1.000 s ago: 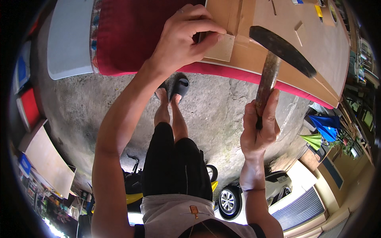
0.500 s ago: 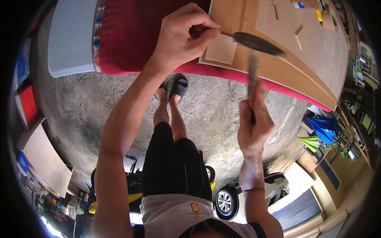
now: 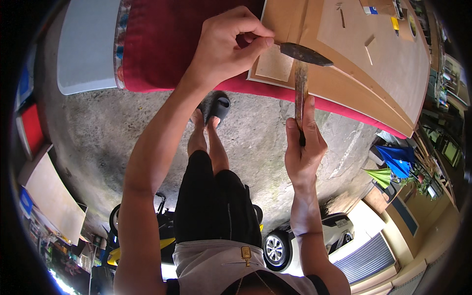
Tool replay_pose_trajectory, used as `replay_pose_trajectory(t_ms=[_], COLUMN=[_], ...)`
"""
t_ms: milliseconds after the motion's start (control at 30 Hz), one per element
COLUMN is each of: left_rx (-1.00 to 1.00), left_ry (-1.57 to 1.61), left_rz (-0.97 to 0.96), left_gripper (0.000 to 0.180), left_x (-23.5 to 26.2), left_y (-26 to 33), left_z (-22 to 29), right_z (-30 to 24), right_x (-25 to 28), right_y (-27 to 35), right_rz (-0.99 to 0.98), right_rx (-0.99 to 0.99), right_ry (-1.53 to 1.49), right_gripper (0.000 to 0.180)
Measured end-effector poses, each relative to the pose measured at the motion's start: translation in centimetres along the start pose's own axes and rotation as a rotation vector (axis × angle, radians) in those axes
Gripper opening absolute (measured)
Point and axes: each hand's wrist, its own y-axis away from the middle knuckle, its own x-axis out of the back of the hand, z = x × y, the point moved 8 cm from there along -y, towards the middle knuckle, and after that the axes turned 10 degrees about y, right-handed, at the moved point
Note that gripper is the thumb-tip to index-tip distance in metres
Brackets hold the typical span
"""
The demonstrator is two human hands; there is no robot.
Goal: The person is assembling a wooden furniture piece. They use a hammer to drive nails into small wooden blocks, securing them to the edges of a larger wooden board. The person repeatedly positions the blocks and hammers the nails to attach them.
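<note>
My right hand [image 3: 306, 147] is wrapped round the wooden handle of a hammer [image 3: 301, 83], its dark metal head level with my left fingertips and just right of them. Thumb and forefinger of my left hand [image 3: 231, 42] are pinched together at the left edge of a brown wooden panel [image 3: 334, 86]. Whatever the pinch holds, if anything, is too small to make out. A small pale square piece [image 3: 275, 64] lies on the panel's near left corner, below the hammer head. Under the panel is a dark red cloth [image 3: 157, 54].
Further back on the panel lie a small wooden strip [image 3: 369, 42] and a yellow-handled tool [image 3: 395, 23]. A light grey-blue surface [image 3: 88, 49] adjoins the cloth at left. Rough concrete floor [image 3: 265, 132] shows below. A parked car [image 3: 290, 246] and a folded blue umbrella [image 3: 396, 160] are at right.
The hammer has swung left, its head coming closer to my left fingertips, and my right hand has moved left with it. My left hand keeps its pinch at nearly the same place.
</note>
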Motion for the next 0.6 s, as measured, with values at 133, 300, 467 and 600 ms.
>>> replay_pose_trajectory(t_ms=[133,300,467,600], left_rx=[0.046,0.018,0.037,0.062], left_ry=[0.022,0.004,0.004,0.019], left_rz=[0.003,-0.004,-0.006,-0.002], left_gripper=[0.01,0.011,0.011,0.011], left_x=[0.0,0.2,0.1,0.4], left_y=[-0.1,-0.1,-0.2,0.2], left_z=[0.1,0.3,0.1,-0.3], right_z=[0.3,-1.8,0.1,-1.2], right_x=[1.8,1.1,1.5,0.6], right_y=[0.8,-1.3,0.8,-0.6], right_rz=[0.186,-0.031,0.18,0.029], right_rx=[0.002,0.064,0.051,0.046], right_ry=[-0.159,0.066,-0.076,-0.011], right_gripper=[0.056,0.055,0.06,0.059])
